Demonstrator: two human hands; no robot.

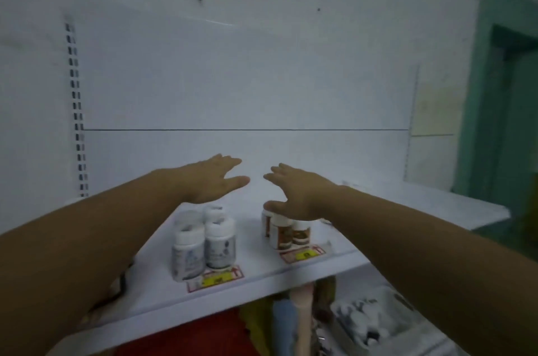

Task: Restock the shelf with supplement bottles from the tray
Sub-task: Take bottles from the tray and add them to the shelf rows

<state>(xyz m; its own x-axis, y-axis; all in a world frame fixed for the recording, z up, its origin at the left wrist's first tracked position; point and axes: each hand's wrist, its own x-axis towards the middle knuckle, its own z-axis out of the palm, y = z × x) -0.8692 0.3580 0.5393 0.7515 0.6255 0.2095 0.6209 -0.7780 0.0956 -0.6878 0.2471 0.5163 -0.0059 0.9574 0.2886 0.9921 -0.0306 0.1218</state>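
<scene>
Two clusters of white-capped supplement bottles stand on the white shelf [262, 277]. The left cluster [203, 242] has grey-blue labels; the right cluster [286, 235] has brown-orange labels. My left hand [214, 178] hovers flat and open above and behind the left cluster, holding nothing. Over the right cluster my right hand [297, 191] is spread open too, its thumb just above a bottle cap. A tray [346, 335] with more white bottles lies below the shelf at the lower right, partly hidden by my right arm.
Red-and-yellow price tags [215, 280] sit on the shelf's front edge under each cluster. A slotted upright [76, 111] runs up the left of the white back panel. A green door frame [500, 93] stands at the right. Coloured goods lie below the shelf.
</scene>
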